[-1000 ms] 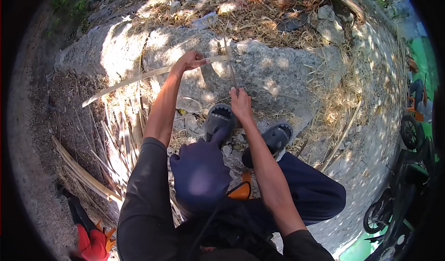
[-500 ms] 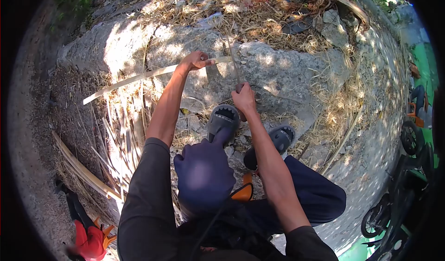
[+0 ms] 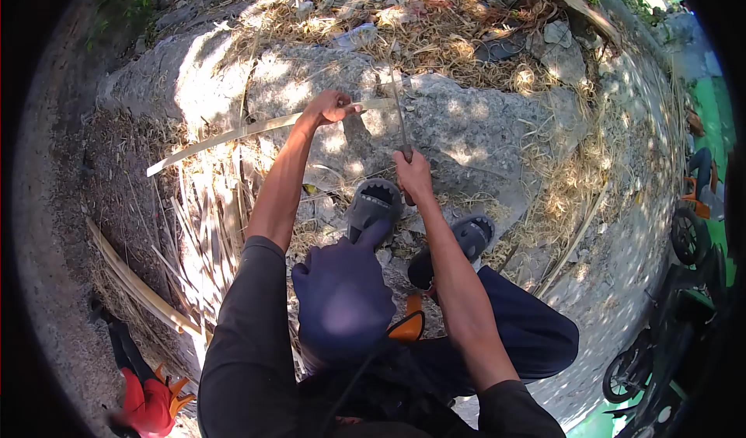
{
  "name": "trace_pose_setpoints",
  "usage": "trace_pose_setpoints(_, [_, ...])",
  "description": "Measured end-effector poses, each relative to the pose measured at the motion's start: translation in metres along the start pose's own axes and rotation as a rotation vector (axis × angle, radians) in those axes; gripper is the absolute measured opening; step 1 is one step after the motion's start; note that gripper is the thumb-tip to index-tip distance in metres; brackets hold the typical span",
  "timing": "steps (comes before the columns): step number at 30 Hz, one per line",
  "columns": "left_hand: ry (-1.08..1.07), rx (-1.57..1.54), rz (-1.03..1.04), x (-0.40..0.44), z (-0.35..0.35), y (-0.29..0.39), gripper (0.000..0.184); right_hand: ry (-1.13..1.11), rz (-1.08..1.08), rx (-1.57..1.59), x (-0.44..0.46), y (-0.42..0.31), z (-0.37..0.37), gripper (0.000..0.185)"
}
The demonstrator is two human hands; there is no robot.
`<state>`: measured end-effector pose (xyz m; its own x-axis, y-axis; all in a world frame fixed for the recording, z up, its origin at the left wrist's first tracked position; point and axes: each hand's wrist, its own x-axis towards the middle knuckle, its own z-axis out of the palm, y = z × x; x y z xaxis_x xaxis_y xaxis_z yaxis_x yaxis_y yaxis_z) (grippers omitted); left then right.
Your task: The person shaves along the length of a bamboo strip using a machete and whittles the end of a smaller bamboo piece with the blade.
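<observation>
My left hand [image 3: 332,108] is closed around a long, flat, pale strip [image 3: 241,131] that looks like split bamboo. The strip runs off to the left and bends down slightly; its short right end reaches the blade. In my right hand [image 3: 414,177] is the dark handle of a long knife [image 3: 397,96]. Its thin blade points away from me, nearly edge-on, and crosses the strip's right end. Whether the edge touches or bites into the strip is unclear. Both hands are above a large grey rock [image 3: 474,119].
My sandalled feet [image 3: 374,209] stand just below the hands. Loose pale strips [image 3: 210,236] lie at left, beside thicker split poles [image 3: 136,282]. Shavings [image 3: 435,41] cover the ground behind the rock. A person in red [image 3: 148,399] is at lower left; motorcycles [image 3: 684,298] stand at right.
My right hand and the knife have shifted slightly down and right. The strip and my left hand have moved a little rightward too, with both grips kept.
</observation>
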<state>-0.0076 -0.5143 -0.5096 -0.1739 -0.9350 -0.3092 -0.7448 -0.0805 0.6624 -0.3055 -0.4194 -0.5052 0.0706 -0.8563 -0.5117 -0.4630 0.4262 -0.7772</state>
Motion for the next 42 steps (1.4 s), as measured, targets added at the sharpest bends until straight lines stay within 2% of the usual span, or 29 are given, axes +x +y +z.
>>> trace_pose_setpoints(10, [-0.036,0.046,0.003,0.009,0.000,-0.009,0.060,0.008,0.002,-0.041,0.013,-0.022,0.006,0.045])
trace_pose_setpoints(12, [-0.012,0.045,0.030,0.010,0.003,-0.013,0.061,-0.040,0.097,0.010,0.011,-0.026,0.004,0.045])
trace_pose_setpoints(16, [0.002,0.020,0.049,0.008,0.004,-0.010,0.064,-0.049,0.127,0.029,0.011,-0.032,0.001,0.048])
trace_pose_setpoints(18, [-0.073,0.062,-0.078,0.008,0.003,-0.007,0.067,-0.046,0.081,0.037,0.009,-0.034,-0.003,0.051])
trace_pose_setpoints(21, [-0.074,0.033,-0.127,0.007,0.002,-0.006,0.069,-0.056,0.103,0.085,0.009,-0.037,-0.003,0.046])
trace_pose_setpoints(24, [0.032,-0.065,-0.042,0.011,-0.011,0.005,0.066,0.039,-0.009,-0.019,0.023,-0.033,-0.004,0.054])
trace_pose_setpoints(26, [0.094,-0.196,0.049,0.013,-0.013,0.006,0.062,0.045,-0.034,-0.005,0.015,-0.056,-0.017,0.055])
trace_pose_setpoints(29, [0.107,-0.249,-0.002,0.018,-0.015,0.014,0.055,0.080,-0.125,0.020,0.020,-0.051,-0.017,0.055])
trace_pose_setpoints(31, [0.013,-0.112,-0.014,0.018,0.002,-0.001,0.053,-0.043,0.095,0.099,0.021,-0.035,-0.011,0.054])
trace_pose_setpoints(32, [0.020,0.063,-0.069,0.016,0.005,-0.002,0.056,-0.062,0.044,0.090,0.023,-0.024,-0.006,0.053])
trace_pose_setpoints(33, [0.091,0.002,-0.007,0.017,0.007,0.002,0.060,-0.055,0.033,0.094,0.029,-0.030,-0.006,0.053])
trace_pose_setpoints(35, [-0.025,0.044,-0.085,0.013,0.000,-0.004,0.061,-0.055,0.067,0.108,0.020,-0.024,0.001,0.053])
trace_pose_setpoints(40, [-0.020,0.163,-0.083,0.013,-0.020,0.013,0.066,-0.022,0.042,0.016,0.023,-0.028,0.004,0.053])
trace_pose_setpoints(42, [0.009,0.128,-0.052,0.010,-0.031,0.021,0.063,0.035,-0.080,-0.005,0.018,-0.034,0.000,0.054])
